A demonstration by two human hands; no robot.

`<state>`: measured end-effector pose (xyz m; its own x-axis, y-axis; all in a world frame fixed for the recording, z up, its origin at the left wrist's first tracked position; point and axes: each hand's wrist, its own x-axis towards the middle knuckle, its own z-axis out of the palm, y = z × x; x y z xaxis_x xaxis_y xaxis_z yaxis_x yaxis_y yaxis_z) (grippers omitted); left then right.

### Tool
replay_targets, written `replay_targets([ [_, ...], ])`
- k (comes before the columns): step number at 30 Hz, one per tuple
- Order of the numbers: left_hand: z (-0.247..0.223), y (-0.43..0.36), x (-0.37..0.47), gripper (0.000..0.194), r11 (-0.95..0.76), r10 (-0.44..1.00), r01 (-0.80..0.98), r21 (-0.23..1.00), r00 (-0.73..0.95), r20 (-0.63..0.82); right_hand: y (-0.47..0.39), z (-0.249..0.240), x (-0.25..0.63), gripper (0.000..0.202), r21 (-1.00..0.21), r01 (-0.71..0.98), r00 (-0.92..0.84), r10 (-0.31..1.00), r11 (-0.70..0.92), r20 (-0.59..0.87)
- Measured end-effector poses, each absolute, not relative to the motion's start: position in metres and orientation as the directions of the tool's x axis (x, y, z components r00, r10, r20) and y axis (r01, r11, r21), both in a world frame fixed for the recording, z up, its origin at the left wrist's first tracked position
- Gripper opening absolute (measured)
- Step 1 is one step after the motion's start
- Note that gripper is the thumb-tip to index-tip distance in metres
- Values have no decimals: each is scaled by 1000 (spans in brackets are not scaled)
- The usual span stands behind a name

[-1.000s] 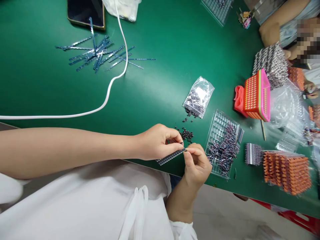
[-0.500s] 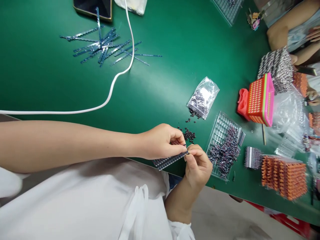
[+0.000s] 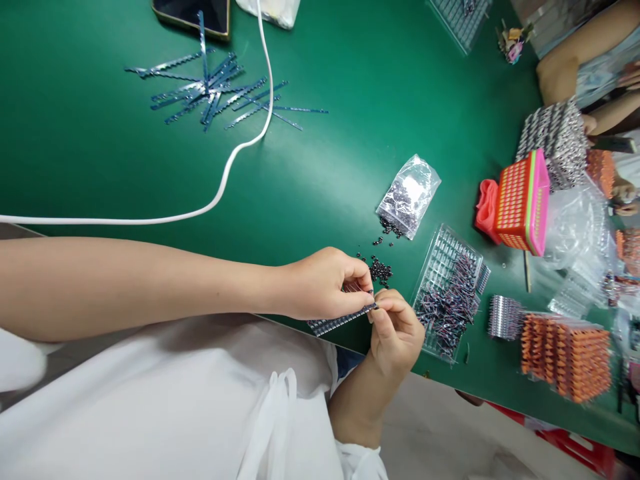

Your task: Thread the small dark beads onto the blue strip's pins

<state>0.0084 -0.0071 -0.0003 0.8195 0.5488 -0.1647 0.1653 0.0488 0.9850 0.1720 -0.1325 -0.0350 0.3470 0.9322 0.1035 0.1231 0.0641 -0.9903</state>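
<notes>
My left hand (image 3: 323, 283) reaches in from the left with thumb and fingers closed over a dark ridged strip (image 3: 336, 325). The strip lies at the table's near edge, and fine wires show beneath the fingers. At its right end, the thumb and fingertips of my right hand (image 3: 397, 330) are pinched together on a tiny dark piece too small to name. The two hands' fingertips almost meet. Just beyond them lies a loose heap of small black beads (image 3: 381, 271). A clear plastic bag (image 3: 409, 195) of similar beads stands behind it, some spilled at its mouth.
Right of my hands is a clear tray (image 3: 434, 257) piled with thin-leaded parts. Farther right stand an orange-red basket (image 3: 517, 200), orange stacked parts (image 3: 565, 357) and a co-worker's arm (image 3: 580, 47). A white cable (image 3: 225, 177) and blue metal strips (image 3: 215, 87) lie back left.
The view has shifted slightly. Both hands keep their place at the strip's end, and the strip looks tilted a little flatter than before.
</notes>
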Motion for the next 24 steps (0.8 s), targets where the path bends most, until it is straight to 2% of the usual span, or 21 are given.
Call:
replay_targets([
  [3,-1,-7,8,14,-9,539,158,987,833,-128,-133,-35,173,1,-988,146,349,933,42,91],
  [6,-1,-6,8,17,-43,511,185,982,848,-138,-134,-35,175,6,-989,149,345,937,5,57],
  [16,-4,-7,7,17,-69,455,208,976,877,-155,-137,-35,177,4,-998,15,290,956,-61,-54],
  [24,-6,-8,8,15,-77,467,188,979,875,-131,-135,-35,176,6,-997,-43,266,961,-64,-73],
])
